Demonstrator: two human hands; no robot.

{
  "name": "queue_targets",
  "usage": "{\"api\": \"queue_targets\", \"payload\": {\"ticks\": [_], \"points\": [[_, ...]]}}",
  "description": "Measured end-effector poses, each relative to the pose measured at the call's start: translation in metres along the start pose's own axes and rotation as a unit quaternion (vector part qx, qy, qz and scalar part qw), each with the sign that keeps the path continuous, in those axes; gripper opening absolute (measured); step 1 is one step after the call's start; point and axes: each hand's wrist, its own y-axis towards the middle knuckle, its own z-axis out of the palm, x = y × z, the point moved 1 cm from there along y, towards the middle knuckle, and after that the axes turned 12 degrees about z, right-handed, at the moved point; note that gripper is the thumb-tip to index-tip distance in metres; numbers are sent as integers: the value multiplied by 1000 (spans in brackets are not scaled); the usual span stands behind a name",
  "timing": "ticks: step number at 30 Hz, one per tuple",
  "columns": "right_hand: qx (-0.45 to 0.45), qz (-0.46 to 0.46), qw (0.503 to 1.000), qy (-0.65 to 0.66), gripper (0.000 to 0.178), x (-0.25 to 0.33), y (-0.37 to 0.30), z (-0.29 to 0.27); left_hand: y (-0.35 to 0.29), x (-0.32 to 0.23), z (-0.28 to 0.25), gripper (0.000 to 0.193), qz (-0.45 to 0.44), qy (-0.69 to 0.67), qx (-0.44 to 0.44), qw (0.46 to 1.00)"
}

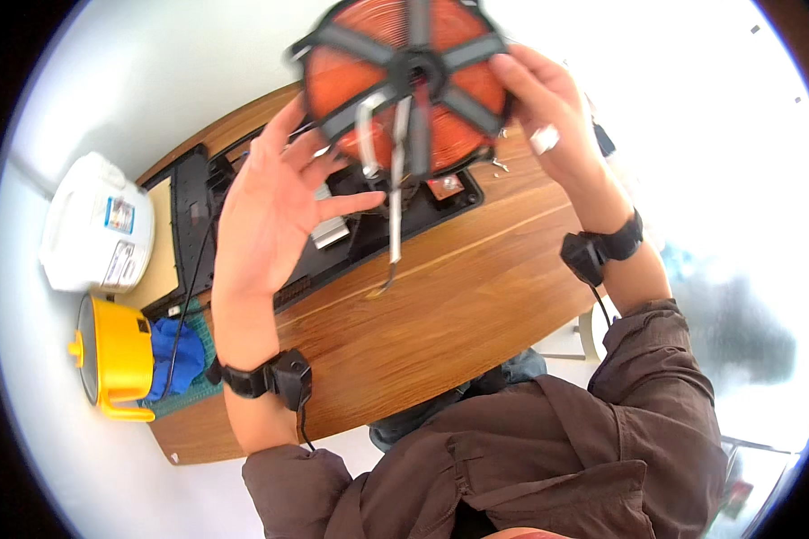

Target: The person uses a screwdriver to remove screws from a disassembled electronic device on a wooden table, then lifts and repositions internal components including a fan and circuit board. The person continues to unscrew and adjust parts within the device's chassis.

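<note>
A round induction coil [458, 94], copper-coloured windings on a black spoked frame, is raised above the table with its spoked face toward me. My right hand [553, 121] grips its right rim, thumb on the front. At the lower left rim, my left hand [274, 198] has its fingers spread, their tips partly hidden against the coil; its thumb points toward the dangling leads. White-sleeved wires [396, 198] hang from the coil's middle. Below lies an opened black appliance housing [297, 269] with a silver finned heat sink [330, 232] and a small board [445, 186], partly covered by the coil.
The wooden table [440, 296] carries small screws [501, 165] right of the housing. At its left stand a white rice-cooker-like appliance [99, 225] and a yellow lidded pot [121, 350], beside a blue cloth [175, 355] on a green mat [208, 337]. A black cable [189, 287] crosses there.
</note>
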Motion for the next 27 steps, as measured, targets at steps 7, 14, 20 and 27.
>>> {"api": "queue_targets", "payload": {"ticks": [7, 14, 20, 27], "points": [[-271, 100, 954, 77, 33, -66, -94, -233, 7, 1, 3, 68, -3, 158, -18, 987], [-292, 296, 910, 9, 34, -133, -192, -291, 8, 14, -5, 57, -18, 162, -31, 986], [-313, 367, 874, -56, 30, -152, -193, -283, 12, 6, -26, 55, 7, 181, -31, 983], [-322, 293, 818, -376, 36, -197, -194, -363, 19, -36, -87, 39, 112, 291, -120, 943]]}}
